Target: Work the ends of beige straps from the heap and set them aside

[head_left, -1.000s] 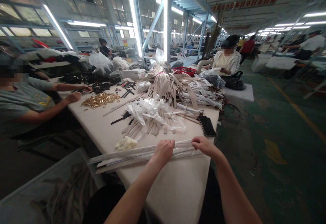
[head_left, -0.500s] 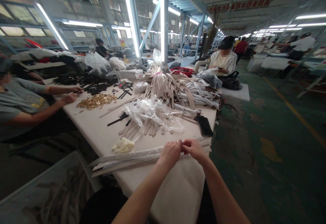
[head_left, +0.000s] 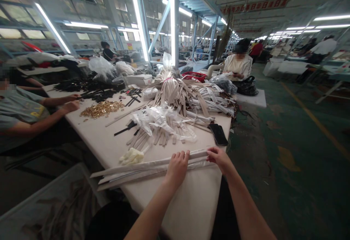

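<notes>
Several long, pale straps point(head_left: 147, 167), partly sleeved in thin white plastic, lie side by side across the front of the table. My left hand point(head_left: 177, 165) is closed over them near their right part, fingers curled across the top. At the right end, my right hand point(head_left: 218, 158) pinches the tip of one strap between thumb and fingers. A stretch of whitish strap shows between the two hands. Just beyond the straps sits a crumpled, pale yellow piece point(head_left: 131, 156), perhaps a glove. A black phone point(head_left: 218, 134) rests near the table's right edge.
Beyond lie a clear plastic bag point(head_left: 161, 120) over loose straps, a strap pile point(head_left: 175, 90) and gold buckles point(head_left: 102, 109). A bin of straps point(head_left: 71, 207) stands lower left. One co-worker point(head_left: 24, 109) sits left, another person point(head_left: 237, 65) at the far end.
My hands, which were together, are now apart: the right has moved right along the strap and the left slightly left. The topmost strap now reaches further left.
</notes>
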